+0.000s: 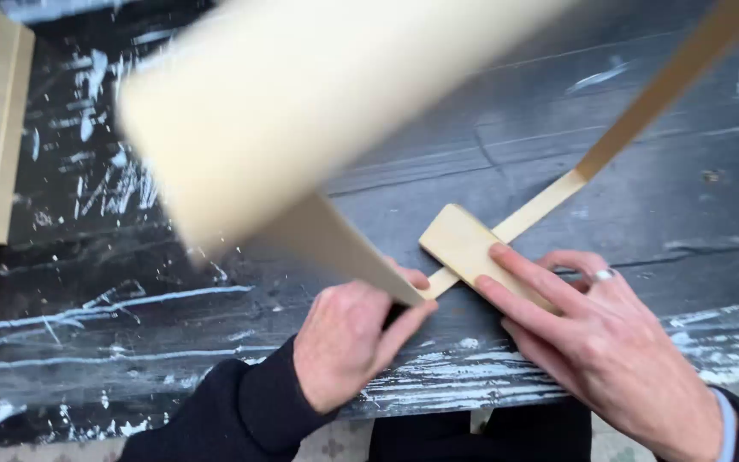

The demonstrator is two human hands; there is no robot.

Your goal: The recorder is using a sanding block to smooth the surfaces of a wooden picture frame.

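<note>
1. Left hand [348, 338]: enters from 6 o'clock in a dark sleeve, curled into a loose fist, thumb pointing toward 2 o'clock, pinching shut.
2. Right hand [596, 338]: enters from 4 o'clock, palm down, fingers [519, 282] extended flat toward 10 o'clock, ring on one finger.
3. Hands close, fingertips nearly meeting at centre.

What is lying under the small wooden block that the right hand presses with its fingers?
A thin wooden strip runs under the small wooden block and comes out on both sides. The right hand presses the block. The dark table lies beneath; the strip's covered part cannot be seen.
</note>
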